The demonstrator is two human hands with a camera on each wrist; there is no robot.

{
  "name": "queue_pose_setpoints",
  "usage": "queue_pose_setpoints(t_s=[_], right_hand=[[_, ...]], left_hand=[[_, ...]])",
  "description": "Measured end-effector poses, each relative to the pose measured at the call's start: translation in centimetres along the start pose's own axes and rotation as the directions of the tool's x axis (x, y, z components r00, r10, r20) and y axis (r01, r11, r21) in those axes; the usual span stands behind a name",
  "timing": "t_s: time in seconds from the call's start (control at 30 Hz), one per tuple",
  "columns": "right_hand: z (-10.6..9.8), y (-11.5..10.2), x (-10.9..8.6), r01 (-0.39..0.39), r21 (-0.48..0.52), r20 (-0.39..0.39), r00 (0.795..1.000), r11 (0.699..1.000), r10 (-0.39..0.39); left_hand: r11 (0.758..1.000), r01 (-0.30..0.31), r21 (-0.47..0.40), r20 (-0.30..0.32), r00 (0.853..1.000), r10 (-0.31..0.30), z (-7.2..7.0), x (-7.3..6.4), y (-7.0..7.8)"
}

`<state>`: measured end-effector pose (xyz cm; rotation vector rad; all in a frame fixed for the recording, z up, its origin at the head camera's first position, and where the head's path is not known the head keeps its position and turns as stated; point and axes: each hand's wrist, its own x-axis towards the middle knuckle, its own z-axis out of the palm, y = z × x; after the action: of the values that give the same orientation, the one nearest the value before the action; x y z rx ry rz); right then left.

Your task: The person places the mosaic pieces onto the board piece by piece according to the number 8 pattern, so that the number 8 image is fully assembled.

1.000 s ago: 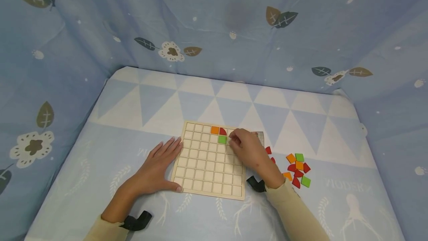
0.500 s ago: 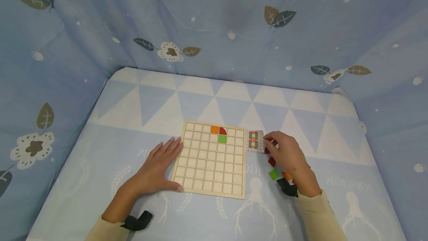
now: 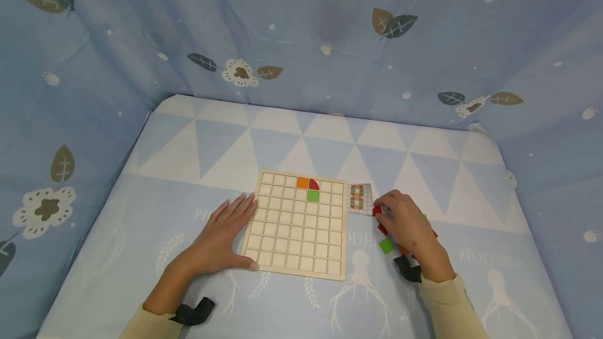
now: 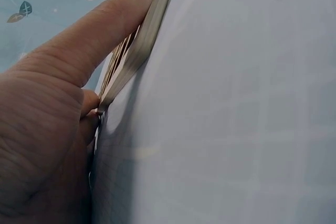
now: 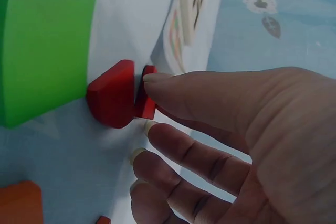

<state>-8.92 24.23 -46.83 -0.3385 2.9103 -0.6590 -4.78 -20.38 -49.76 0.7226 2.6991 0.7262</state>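
Observation:
A wooden grid board (image 3: pixel 285 232) lies on the cloth, with an orange square tile (image 3: pixel 303 182), a red quarter-circle tile (image 3: pixel 314 185) and a green square tile (image 3: pixel 313 195) in its upper cells. My left hand (image 3: pixel 216 242) rests along the board's left side, fingers straight and spread, thumb at the lower left corner. To the right of the pattern card (image 3: pixel 360 199), my right hand (image 3: pixel 405 221) pinches a red tile (image 5: pixel 148 93) between thumb and index finger. Another red tile (image 5: pixel 113 95) lies right beside it in the right wrist view.
A loose green tile (image 3: pixel 386 246) lies below the right fingers, and an orange tile (image 5: pixel 21 203) shows in the right wrist view. More loose tiles are partly hidden under the right hand. Blue fabric walls (image 3: pixel 301 41) surround the table at the back and sides.
My right hand has gone from over the board's upper right to the loose tiles beside the card, and now has a red tile between its fingertips. My left hand has stayed put.

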Motion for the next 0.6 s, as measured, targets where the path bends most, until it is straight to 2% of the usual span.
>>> queue_pose_setpoints(t_s=[0.17, 0.6], right_hand=[[0.05, 0.25, -0.05, -0.018, -0.023, 0.004, 1.0, 1.0, 0.019], [-0.42, 0.23, -0.02, -0.091, 0.067, 0.085, 0.993, 0.994, 0.085]], left_hand=[[1.0, -0.004, -0.001, 0.001, 1.0, 0.004, 0.04, 0.03, -0.01], [1.0, 0.002, -0.002, 0.0, 1.0, -0.002, -0.03, -0.05, 0.05]])
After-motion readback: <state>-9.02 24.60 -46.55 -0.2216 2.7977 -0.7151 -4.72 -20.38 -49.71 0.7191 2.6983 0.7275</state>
